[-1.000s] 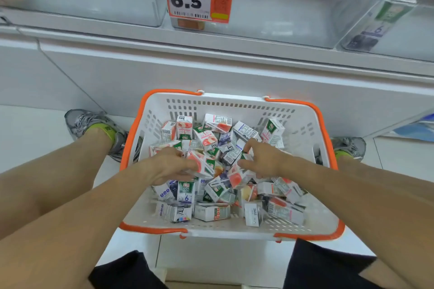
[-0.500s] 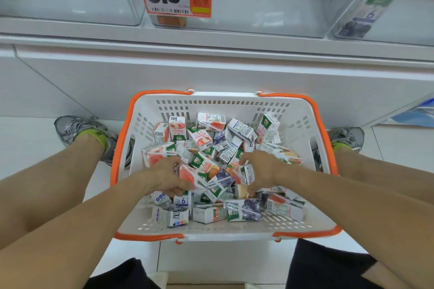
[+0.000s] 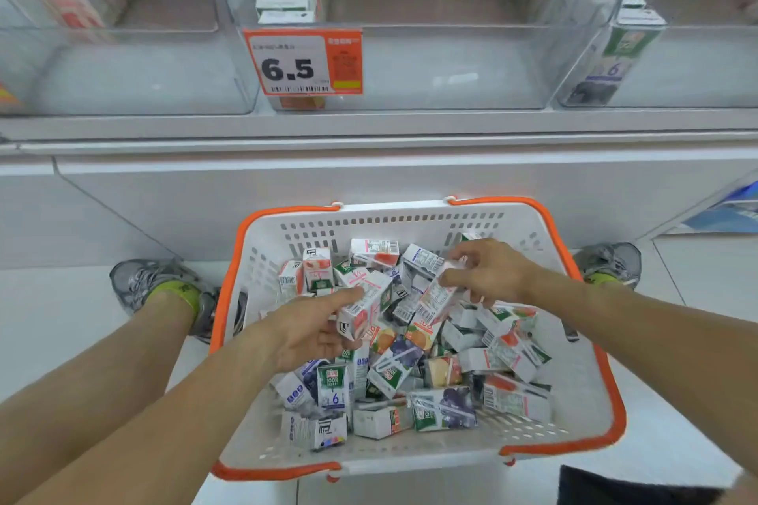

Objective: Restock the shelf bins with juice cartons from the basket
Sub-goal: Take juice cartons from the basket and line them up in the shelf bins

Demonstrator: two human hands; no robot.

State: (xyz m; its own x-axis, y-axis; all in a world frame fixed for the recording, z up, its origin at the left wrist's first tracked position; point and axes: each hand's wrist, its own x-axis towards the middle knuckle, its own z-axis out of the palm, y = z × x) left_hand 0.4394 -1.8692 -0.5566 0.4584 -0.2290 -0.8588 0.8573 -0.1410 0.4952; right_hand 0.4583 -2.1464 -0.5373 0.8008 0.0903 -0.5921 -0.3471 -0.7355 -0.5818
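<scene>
Both hands have lifted out of the pile since half a second ago, each now gripping a carton, and the view has tipped upward so the shelf bins show more fully. Left hand [image 3: 305,334] curls its fingers and thumb around a white juice carton with a peach-red panel [image 3: 365,305], held tilted just above the heap. Right hand [image 3: 488,273] pinches a second carton with an orange-fruit print [image 3: 430,310] by its upper end, so that it hangs slanted over the middle of the basket.

Below them sits the white plastic basket with an orange rim [image 3: 611,389] on the pale floor, between two grey sneakers [image 3: 151,283]. It holds a loose jumble of small juice cartons [image 3: 443,406]: white boxes with green labels, some printed with blueberries, some with peach or orange fruit, several showing barcodes and attached straws, lying at every angle.

Above, on the grey shelf, stand clear plastic bins. Left bin [image 3: 123,70] has a few cartons upright at its back left. Middle bin [image 3: 430,66] carries an orange price tag reading 6.5 [image 3: 303,61] on its front and a row of cartons along its left wall. Right bin [image 3: 656,66] shows a blueberry carton pressed against its left wall.
</scene>
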